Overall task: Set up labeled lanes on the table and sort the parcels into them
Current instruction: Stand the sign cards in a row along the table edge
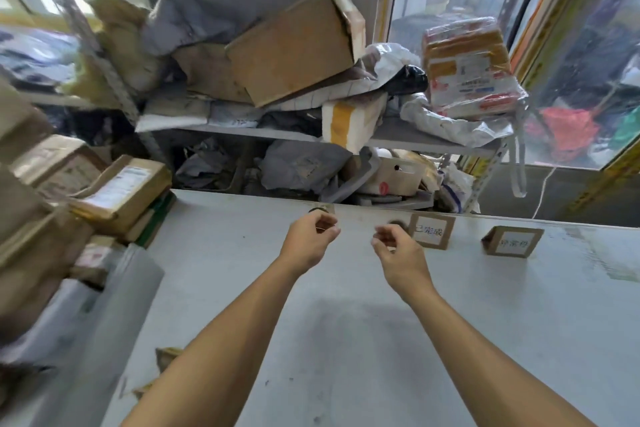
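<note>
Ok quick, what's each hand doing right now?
Left hand: fingers loosely curled, holding nothing visible.
Right hand: fingers loosely curled, holding nothing visible.

Both hands reach over the grey table [346, 340] — left hand [309, 239] and right hand [398, 251] loosely curled — near two standing cardboard labels [431, 230], parcels [121, 191] stacked at left

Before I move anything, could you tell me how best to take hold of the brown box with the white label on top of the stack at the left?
Grip the labelled box across its two long side faces, coming from above on the table side. It lies flat on the stack with its top uncovered, and its right end overhangs toward the table.
</note>
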Demonstrator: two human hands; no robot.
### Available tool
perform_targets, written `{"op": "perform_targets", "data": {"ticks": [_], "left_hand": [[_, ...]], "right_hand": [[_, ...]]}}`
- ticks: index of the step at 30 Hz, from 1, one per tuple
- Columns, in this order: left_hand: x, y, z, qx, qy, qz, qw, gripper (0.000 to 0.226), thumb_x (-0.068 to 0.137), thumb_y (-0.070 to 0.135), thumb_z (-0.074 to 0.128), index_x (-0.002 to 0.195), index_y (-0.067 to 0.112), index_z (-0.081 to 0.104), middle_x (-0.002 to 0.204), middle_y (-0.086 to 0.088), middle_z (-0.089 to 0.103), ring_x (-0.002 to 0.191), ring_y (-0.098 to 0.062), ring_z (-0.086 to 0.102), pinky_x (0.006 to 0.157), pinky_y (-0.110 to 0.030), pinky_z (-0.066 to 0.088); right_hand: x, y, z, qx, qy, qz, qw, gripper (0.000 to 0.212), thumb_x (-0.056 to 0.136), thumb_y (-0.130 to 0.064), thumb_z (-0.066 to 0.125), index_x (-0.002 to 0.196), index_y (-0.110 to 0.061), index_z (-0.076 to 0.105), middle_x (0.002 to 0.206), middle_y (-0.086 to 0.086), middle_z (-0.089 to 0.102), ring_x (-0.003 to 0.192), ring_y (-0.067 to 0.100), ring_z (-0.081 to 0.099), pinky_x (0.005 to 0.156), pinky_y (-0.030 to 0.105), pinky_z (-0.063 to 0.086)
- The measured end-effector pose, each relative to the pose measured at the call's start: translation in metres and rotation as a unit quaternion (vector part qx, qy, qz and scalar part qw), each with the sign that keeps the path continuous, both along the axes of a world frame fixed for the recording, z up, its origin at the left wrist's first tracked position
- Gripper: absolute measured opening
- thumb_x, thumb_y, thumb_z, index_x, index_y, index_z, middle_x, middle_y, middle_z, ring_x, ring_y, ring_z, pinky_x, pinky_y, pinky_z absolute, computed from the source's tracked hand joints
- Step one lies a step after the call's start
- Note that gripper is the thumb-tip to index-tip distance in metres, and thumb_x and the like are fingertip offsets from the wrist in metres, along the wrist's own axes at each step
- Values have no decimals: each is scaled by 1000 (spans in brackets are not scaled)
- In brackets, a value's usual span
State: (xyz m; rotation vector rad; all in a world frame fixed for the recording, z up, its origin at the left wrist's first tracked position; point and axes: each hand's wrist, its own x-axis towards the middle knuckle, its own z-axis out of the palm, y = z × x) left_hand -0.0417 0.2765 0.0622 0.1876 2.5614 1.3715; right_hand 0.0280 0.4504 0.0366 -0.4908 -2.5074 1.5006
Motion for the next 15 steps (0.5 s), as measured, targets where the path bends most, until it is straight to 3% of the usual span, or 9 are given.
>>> {"op": "perform_targets", "data": {"ticks": [4, 9, 15], "left_hand": [[13, -73, 11, -5, -10, 15, 1000, 23, 95, 26, 66, 115, 17, 67, 109, 3, 67, 101, -14, 62, 86, -24, 48], [31, -172, 3, -28, -2, 42, 999, 18, 93, 25, 68, 110, 17, 68, 103, 5, 67, 95, -12, 62, 84, -23, 47], [59, -262, -30, -78, -84, 68, 991, 27, 94, 23, 67, 118, 11, 65, 117, -7, 68, 107, -22, 63, 94, -33, 50]], "right_hand": [[7, -69, 7, 1, 1, 29, 1000, 19, 95, -19, 64, 114, -21, 64, 95, -14, 64, 89, -5, 58, 77, 12, 45], [14, -149, 4, 21, -13, 80, 996, 18, 96, -22, 64, 114, -24, 64, 96, -15, 63, 88, -7, 58, 71, 4, 39], [43, -231, -32, 65, -119, 181, 974, 20, 96, -28, 64, 116, -24, 64, 100, -12, 60, 86, 1, 57, 76, 13, 40]]}}
